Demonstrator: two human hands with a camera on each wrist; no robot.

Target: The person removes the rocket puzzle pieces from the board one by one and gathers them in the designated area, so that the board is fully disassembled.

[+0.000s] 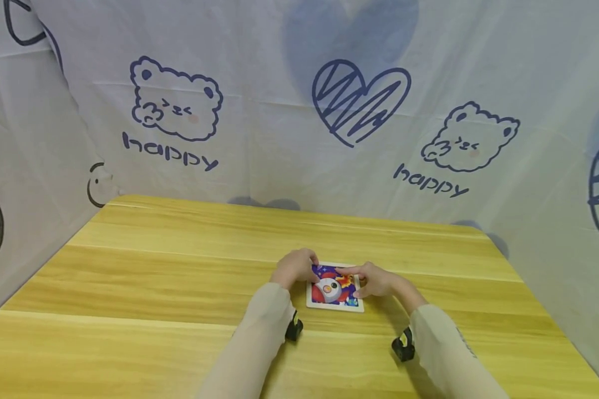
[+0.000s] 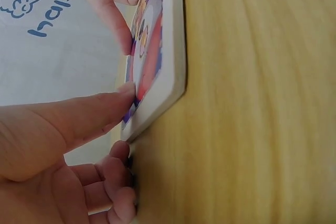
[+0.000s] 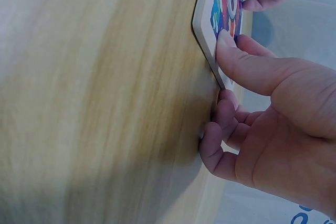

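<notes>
A flat, white-bordered picture board [image 1: 329, 289] lies on the wooden table, printed with a cartoon figure in red and white on purple. At its left side my left hand [image 1: 295, 267] grips it, the thumb on the printed face and other fingers curled by the edge, as the left wrist view shows. My right hand [image 1: 377, 281] holds the opposite side. In the right wrist view its thumb [image 3: 247, 66] presses the white border [image 3: 207, 22], the index finger reaches over the picture, and the remaining fingers curl beside the edge near the tabletop. The board's underside is hidden.
The yellow wood-grain table [image 1: 155, 277] stretches around the board on all sides. Behind it hangs a white cloth [image 1: 269, 144] with bear, heart and "happy" drawings. Small black devices [image 1: 404, 346] sit at both wrists.
</notes>
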